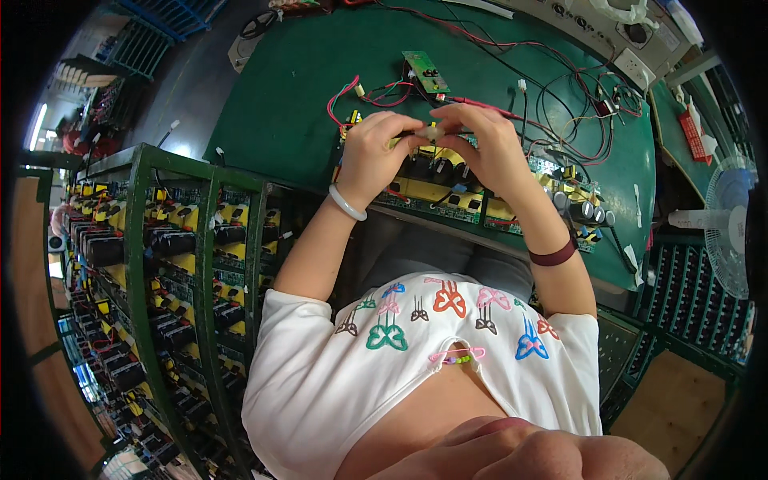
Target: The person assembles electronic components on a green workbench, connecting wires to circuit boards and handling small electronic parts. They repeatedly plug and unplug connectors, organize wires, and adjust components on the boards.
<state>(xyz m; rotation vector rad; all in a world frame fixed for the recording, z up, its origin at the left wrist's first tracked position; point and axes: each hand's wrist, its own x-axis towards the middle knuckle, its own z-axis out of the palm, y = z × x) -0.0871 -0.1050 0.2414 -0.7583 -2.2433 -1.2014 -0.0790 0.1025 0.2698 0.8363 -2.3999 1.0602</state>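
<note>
My left hand [374, 154] and my right hand [490, 146] meet above the table, fingertips pinched on a small whitish wire connector [432, 133]. Dark wire shows at the fingers on both sides of it. Whether the connector is one piece or two joined halves I cannot tell. Under my hands lies a long circuit board [432, 192] with black cylindrical capacitors, yellow-wrapped parts and green board areas; my hands hide part of it. Just beyond them sits a small green circuit board [426, 72], with red and black wires [384, 98] beside it.
The green table [296, 88] carries tangled black and red cables [592, 104] at the far right, near a grey instrument [592, 24]. A green rack [140, 240] filled with circuit boards stands at my left. A white fan [728, 220] is at the right.
</note>
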